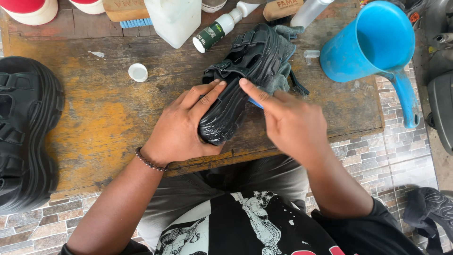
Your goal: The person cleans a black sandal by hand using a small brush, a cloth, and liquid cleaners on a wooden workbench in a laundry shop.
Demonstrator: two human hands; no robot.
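Head | left hand (181, 127) grips one black sandal (240, 80) | right hand (288, 123) clasps blue brush (255, 103) | two bottles (219, 28)

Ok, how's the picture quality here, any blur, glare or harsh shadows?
Head view: soft, even daylight with no hard shadows; the right hand is slightly motion-blurred, while the left hand looks sharper; wet shine glints on the black shoe sole; the white jug at the top edge is washed out; the blue scoop bends a little near the corner.

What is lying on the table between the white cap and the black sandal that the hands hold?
Nothing: in the head view, only bare worn table lies between the white cap and the sandal.
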